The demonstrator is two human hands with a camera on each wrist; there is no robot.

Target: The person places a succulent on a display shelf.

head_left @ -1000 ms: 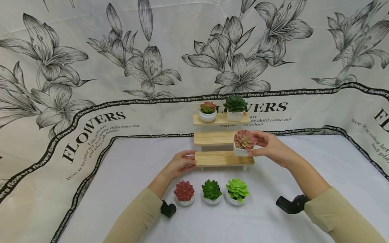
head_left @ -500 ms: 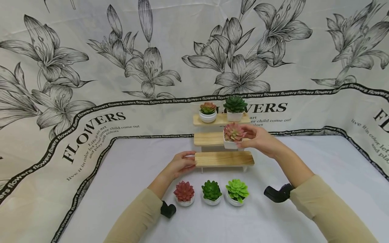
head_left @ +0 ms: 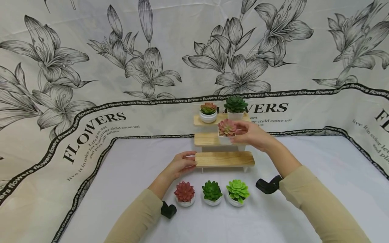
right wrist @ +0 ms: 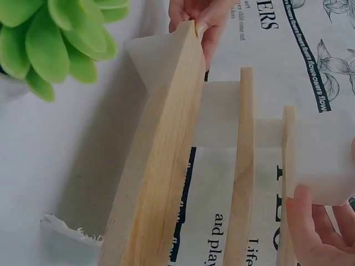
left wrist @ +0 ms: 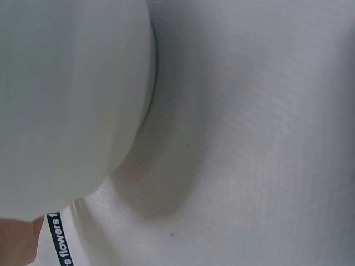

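lily-print backdrop [head_left: 121, 50], white tablecloth [head_left: 319, 175]

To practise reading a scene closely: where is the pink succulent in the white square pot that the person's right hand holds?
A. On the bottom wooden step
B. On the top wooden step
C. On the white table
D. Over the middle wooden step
D: the right hand grips the pink succulent in the white square pot at the middle wooden step.

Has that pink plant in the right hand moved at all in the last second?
Yes. The pink plant moved left and farther back, from beyond the wooden stand's right end to over its middle step.
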